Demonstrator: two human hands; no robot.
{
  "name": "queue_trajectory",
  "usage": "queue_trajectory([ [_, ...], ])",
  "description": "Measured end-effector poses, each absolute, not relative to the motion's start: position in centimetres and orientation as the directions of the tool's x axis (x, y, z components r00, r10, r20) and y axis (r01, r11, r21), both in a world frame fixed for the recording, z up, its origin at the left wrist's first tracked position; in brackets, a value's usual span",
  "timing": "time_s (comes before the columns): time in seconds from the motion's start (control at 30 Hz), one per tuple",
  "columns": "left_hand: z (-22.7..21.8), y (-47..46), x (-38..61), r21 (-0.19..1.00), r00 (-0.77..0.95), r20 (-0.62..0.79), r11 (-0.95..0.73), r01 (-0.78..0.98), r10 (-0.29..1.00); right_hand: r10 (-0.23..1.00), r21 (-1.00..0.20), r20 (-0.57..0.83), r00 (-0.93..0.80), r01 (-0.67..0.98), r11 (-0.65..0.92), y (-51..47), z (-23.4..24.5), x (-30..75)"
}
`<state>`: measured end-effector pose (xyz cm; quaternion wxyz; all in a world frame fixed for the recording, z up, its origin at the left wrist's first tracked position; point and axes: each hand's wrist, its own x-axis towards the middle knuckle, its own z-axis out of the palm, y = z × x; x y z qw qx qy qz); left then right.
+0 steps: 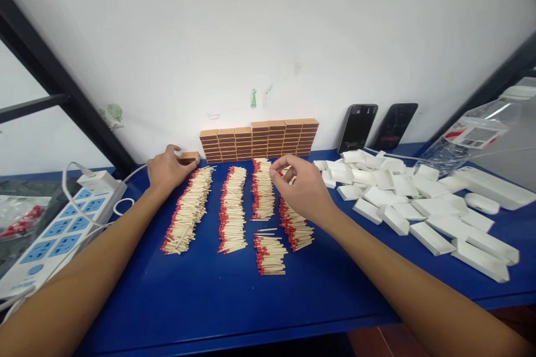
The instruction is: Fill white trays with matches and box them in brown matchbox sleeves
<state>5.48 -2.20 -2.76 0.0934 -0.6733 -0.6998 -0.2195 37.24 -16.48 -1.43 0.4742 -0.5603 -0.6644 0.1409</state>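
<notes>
Four rows of red-tipped matches [232,209] run from the middle of the blue table [201,295] toward its far edge, with a shorter pile of matches [270,255] nearer the front edge. The right hand [304,187] hovers over the far ends of the third and fourth rows, so the matches lie directly under and just in front of its fingertips. The single matchbox [189,157] sits left of the rows, close to the far edge, at the tips of the left hand [167,170].

A stack of matchboxes [259,139] lines the far edge against the wall. White inner trays [397,201] crowd the right side, and a power strip [62,223] lies along the left edge. The front strip of the table is bare.

Right thumb and forefinger are pinched together; whether a match sits between them cannot be told. Left fingers and thumb close on the single matchbox's near end.
</notes>
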Motion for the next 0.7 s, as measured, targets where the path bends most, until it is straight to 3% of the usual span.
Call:
queue_trajectory([
  [0.33,-2.6,-2.4,4.2,0.207,-0.116,0.432,0.027,0.978,0.895,0.880,-0.721,0.468,0.078,0.610,0.329,-16.4,-1.5,37.3],
  [0.7,-2.7,-2.7,4.0,0.140,-0.137,0.408,0.087,0.986,0.903,0.889,-0.720,0.450,0.089,0.625,0.302,-16.2,-1.4,37.5],
])
